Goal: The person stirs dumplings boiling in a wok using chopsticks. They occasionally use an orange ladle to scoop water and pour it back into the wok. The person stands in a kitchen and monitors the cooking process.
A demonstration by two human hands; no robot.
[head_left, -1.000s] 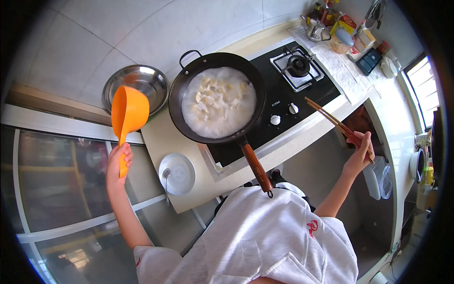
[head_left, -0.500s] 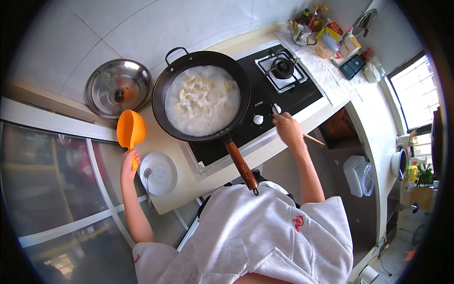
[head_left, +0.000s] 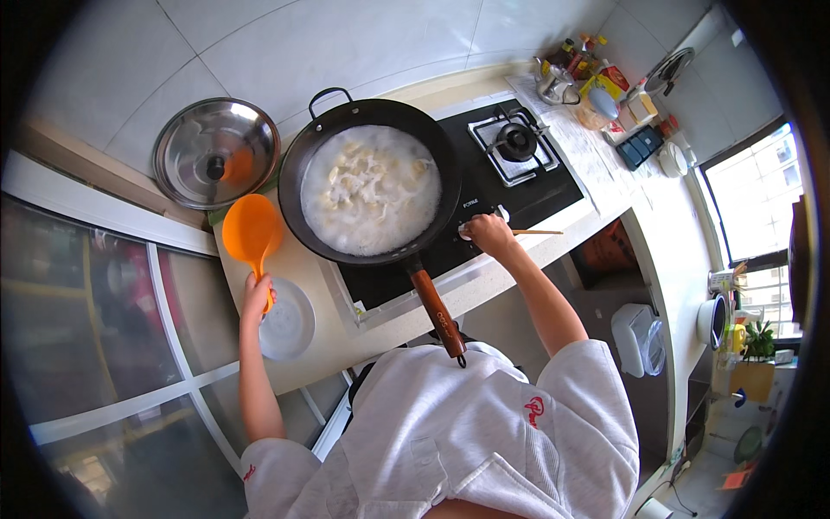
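My left hand (head_left: 256, 296) is closed round the handle of an orange plastic ladle (head_left: 251, 232), held bowl up above the counter, left of the wok. Just below that hand is a white plate (head_left: 290, 324). My right hand (head_left: 491, 233) has its fingers on a white stove knob (head_left: 467, 231) at the front of the hob; thin wooden chopsticks (head_left: 540, 232) stick out to the right from the same hand. On the left burner sits a black wok (head_left: 445, 186) of white, foamy liquid with pale dumpling-like pieces (head_left: 367, 186) in it. Its wooden handle (head_left: 437, 311) points toward me.
A steel lid (head_left: 194, 147) with a black knob leans on the wall behind the ladle. The bare right burner (head_left: 516, 143) is beside the wok. Farther right stand a metal kettle (head_left: 558, 86), bottles (head_left: 584, 60) and small containers. A sliding glass door (head_left: 95, 303) is at my left.
My right hand has moved left onto the left stove knob, with the chopsticks still in it. My left hand and the ladle have shifted slightly right, over the plate's edge. Foam in the wok looks lower.
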